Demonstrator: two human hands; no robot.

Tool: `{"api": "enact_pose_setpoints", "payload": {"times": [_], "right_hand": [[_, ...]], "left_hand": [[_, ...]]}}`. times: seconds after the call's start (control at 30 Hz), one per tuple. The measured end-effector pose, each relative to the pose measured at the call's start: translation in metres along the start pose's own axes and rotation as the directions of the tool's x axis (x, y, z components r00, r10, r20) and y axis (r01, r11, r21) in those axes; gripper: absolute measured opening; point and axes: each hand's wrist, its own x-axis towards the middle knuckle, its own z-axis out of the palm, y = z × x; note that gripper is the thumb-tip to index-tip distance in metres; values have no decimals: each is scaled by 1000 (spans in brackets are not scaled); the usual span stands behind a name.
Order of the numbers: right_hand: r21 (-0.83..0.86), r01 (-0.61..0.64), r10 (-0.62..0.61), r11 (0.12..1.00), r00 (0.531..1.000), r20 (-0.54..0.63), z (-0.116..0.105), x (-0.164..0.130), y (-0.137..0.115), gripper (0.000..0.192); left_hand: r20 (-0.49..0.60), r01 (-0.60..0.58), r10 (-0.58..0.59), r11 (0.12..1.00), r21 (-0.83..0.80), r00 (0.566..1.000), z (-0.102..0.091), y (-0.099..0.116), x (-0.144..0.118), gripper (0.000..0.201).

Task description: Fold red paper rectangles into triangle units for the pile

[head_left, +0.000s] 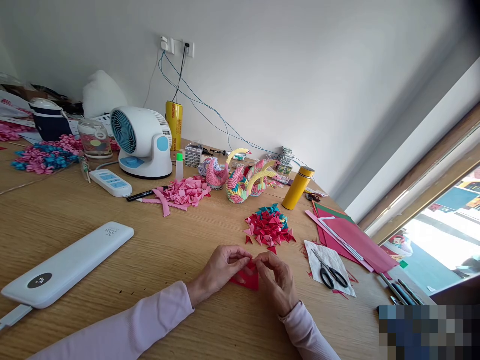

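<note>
My left hand and my right hand meet at the middle of the wooden table, both pinching a small red piece of paper that lies flat against the tabletop. The fingertips of both hands press along its top edge. Just beyond my hands lies a pile of folded red, pink and teal paper triangles.
Black scissors rest on a white paper scrap to the right, beside red and pink sheets. Further back stand paper swans, a yellow flask, a pink paper pile and a white fan. A white case lies left.
</note>
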Motion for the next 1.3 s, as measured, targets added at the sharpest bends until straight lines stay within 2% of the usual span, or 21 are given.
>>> {"api": "enact_pose_setpoints", "payload": {"times": [0.17, 0.33, 0.53, 0.77, 1.0, 1.3], "right_hand": [[128, -129, 134, 983, 991, -27, 3, 1, 14, 22], [189, -188, 188, 964, 982, 21, 3, 1, 16, 27], [239, -181, 189, 954, 982, -15, 3, 2, 12, 25], [195, -213, 216, 957, 976, 5, 5, 1, 14, 26], [161, -202, 213, 966, 976, -53, 8, 0, 9, 26], [194, -166, 183, 967, 980, -73, 10, 0, 15, 22]], "left_hand": [[5, -79, 79, 993, 88, 997, 1, 1, -2, 34], [-25, -68, 69, 997, 47, 997, 1, 2, -2, 38], [32, 28, -28, 1000, 5, 999, 0, 2, 0, 34], [82, -69, 62, 994, 85, 995, -1, 1, -2, 32], [40, 16, -15, 999, -29, 999, 2, 0, 0, 31], [26, -5, 5, 1000, -15, 1000, 2, 0, 0, 33]]}}
